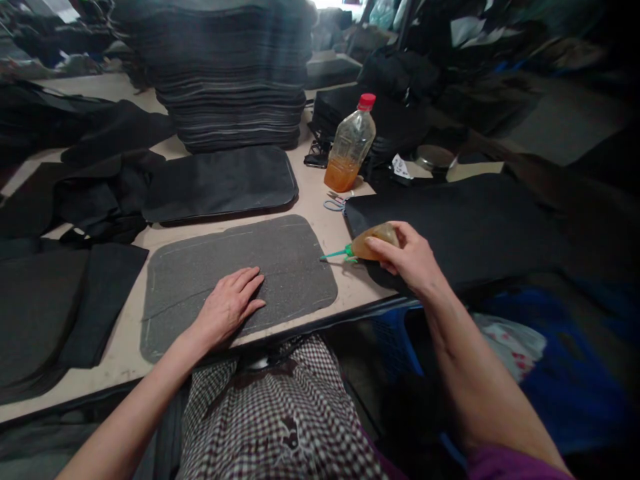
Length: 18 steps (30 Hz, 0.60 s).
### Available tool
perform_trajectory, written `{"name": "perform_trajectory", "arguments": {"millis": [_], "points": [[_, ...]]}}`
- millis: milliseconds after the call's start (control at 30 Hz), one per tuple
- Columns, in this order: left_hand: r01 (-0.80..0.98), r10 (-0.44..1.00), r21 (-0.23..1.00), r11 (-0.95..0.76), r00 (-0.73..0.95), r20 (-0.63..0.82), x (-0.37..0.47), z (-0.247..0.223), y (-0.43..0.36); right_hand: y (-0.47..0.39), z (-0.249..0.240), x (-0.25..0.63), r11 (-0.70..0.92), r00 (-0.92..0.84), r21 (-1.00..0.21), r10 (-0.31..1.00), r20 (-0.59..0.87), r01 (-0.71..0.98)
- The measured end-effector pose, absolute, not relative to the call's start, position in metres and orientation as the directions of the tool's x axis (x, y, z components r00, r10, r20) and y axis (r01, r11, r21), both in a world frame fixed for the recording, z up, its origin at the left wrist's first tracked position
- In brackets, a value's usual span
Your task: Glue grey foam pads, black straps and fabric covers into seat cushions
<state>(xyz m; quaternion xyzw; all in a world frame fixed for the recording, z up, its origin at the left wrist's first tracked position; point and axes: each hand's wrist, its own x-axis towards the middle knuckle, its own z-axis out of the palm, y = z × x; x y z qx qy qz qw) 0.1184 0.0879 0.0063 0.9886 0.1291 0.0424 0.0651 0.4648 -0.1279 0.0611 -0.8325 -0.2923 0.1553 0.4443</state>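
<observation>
Left hand (230,301): fingers slightly spread, resting on the grey rounded-rectangular sheet panel (287,257) beneath them.
Right hand (411,259): fingers wrapped around a translucent plastic squeeze bottle (363,246) of amber liquid.
Green nozzle (336,254): points left from the right fingers, tip at the panel's right edge; contact unclear.
Red-capped clear plastic bottle (350,147): beyond the right fingers, amber liquid inside.
Small white tag (401,167): also beyond them, its writing too small to read.
</observation>
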Motion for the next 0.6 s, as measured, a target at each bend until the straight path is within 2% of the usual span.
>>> {"name": "perform_trajectory", "arguments": {"millis": [67,133,267,333,400,467,500,567,600], "points": [[0.249,0.261,0.149,-0.957,0.963,0.070,0.118,0.006,0.087,-0.135,0.064,0.468,-0.455,0.736,-0.845,0.668,-0.114,0.282],[0.249,0.263,0.162,-0.955,0.962,0.074,0.119,0.006,0.087,-0.137,0.067,0.472,-0.493,0.750,-0.828,0.646,-0.141,0.269],[0.257,0.279,0.206,-0.944,0.957,0.083,0.119,0.006,0.087,-0.125,0.072,0.476,-0.457,0.860,-0.845,0.511,0.005,0.277],[0.262,0.289,0.252,-0.931,0.954,0.075,0.118,0.011,0.086,-0.113,0.076,0.475,-0.304,0.886,-0.930,0.460,0.049,0.209],[0.263,0.296,0.321,-0.910,0.953,0.058,0.116,0.018,0.083,-0.098,0.075,0.473,-0.073,0.886,-0.997,0.464,-0.012,0.025],[0.256,0.303,0.402,-0.879,0.951,0.058,0.113,0.023,0.082,-0.081,0.066,0.474,0.088,0.828,-0.976,0.549,-0.118,-0.197],[0.253,0.312,0.435,-0.864,0.948,0.069,0.110,0.025,0.082,-0.071,0.059,0.475,0.120,0.801,-0.956,0.580,-0.152,-0.268],[0.254,0.337,0.479,-0.840,0.937,0.095,0.102,0.028,0.082,-0.047,0.041,0.479,0.147,0.746,-0.922,0.638,-0.190,-0.360],[0.258,0.351,0.493,-0.831,0.930,0.106,0.097,0.029,0.082,-0.034,0.032,0.482,0.200,0.746,-0.909,0.647,-0.157,-0.366]]}}
